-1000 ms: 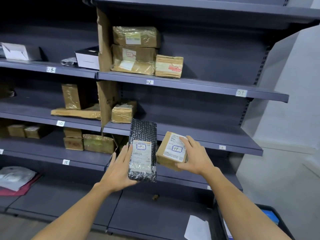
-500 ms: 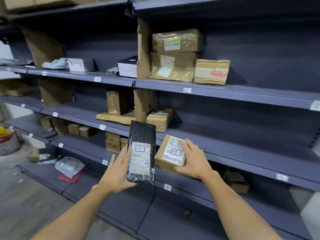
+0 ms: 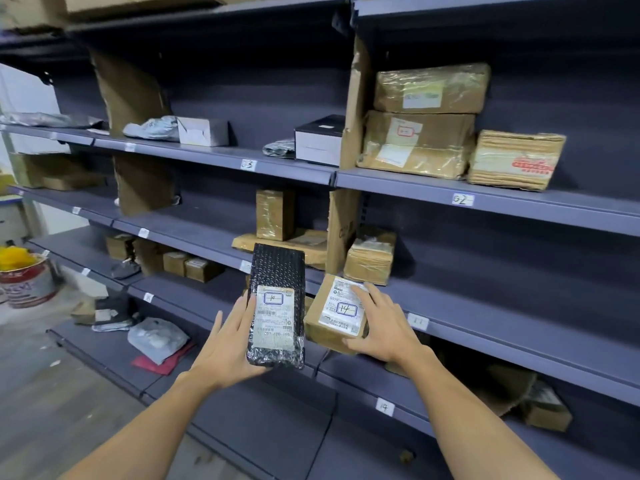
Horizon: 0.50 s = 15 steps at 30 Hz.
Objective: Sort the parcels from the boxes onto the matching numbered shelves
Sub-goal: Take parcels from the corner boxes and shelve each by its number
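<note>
Shelves (image 3: 485, 207) slid right in view; left hand (image 3: 228, 344) grips black parcel (image 3: 277, 268), right hand (image 3: 384, 327) grips box (image 3: 341, 311)

We see the left hand (image 3: 227, 344) holding a black bubble-wrap parcel (image 3: 277, 268) upright, thumb on its left edge, white label marked 10 facing us. The right hand (image 3: 381, 327) grips a small cardboard parcel (image 3: 341, 308) just beside it, fingers (image 3: 363, 294) over the label marked 14. Both are held in front of grey shelving (image 3: 519, 299). Shelf tags we can read: tag 03 (image 3: 248, 164), tag 02 (image 3: 462, 199), tag 11 (image 3: 418, 321), tag 14 (image 3: 385, 407). Taped brown boxes (image 3: 426, 116) are stacked above tag 02. A paint bucket (image 3: 27, 278) stands on the floor (image 3: 52, 393), far left.
</note>
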Available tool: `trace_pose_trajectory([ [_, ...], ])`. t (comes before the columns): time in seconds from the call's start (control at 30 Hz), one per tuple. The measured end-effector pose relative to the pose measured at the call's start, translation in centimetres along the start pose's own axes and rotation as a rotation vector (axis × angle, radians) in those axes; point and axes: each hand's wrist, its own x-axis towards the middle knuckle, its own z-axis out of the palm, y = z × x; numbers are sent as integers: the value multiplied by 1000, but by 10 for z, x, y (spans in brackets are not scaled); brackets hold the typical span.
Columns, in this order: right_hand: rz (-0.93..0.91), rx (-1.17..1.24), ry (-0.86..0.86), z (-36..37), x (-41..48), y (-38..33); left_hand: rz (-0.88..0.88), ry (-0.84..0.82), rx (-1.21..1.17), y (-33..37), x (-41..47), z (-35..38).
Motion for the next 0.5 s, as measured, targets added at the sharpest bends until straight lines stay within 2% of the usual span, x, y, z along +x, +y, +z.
trace_pose_trajectory([
  [0.27,93,-31,18,19,47,-64,80,-66,-16,-92,44,-22],
  [0.5,167,-50,53,21,62,-80,153,-105,-76,-117,93,-36],
])
